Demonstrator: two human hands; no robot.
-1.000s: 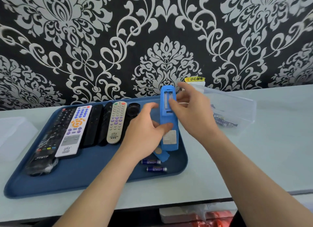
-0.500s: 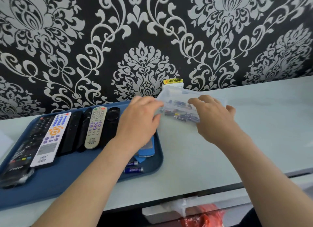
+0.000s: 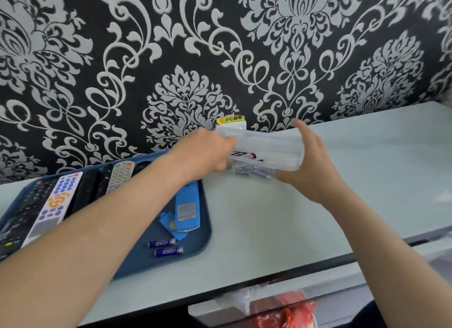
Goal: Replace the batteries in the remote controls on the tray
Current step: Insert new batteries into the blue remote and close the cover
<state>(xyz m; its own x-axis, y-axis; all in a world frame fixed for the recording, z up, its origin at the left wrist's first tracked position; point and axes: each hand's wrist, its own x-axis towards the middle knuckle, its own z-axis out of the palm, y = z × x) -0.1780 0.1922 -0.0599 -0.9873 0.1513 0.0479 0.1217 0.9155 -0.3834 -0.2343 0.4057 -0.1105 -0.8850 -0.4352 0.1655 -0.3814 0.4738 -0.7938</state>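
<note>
Centre frame, left hand (image 3: 208,154) gripping the clear battery box (image 3: 269,145), right hand (image 3: 310,166) flat-fingered against its other end, blue remote (image 3: 187,208) face down on the tray (image 3: 197,232) lower left, two batteries (image 3: 162,243) beside it.

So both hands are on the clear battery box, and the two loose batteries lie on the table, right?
No: the head view shows the two loose batteries in the blue tray. The left hand and right hand are on the clear battery box.

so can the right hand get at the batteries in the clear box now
Probably not yet: the right hand braces the clear box, and its lid covers the batteries.
</note>
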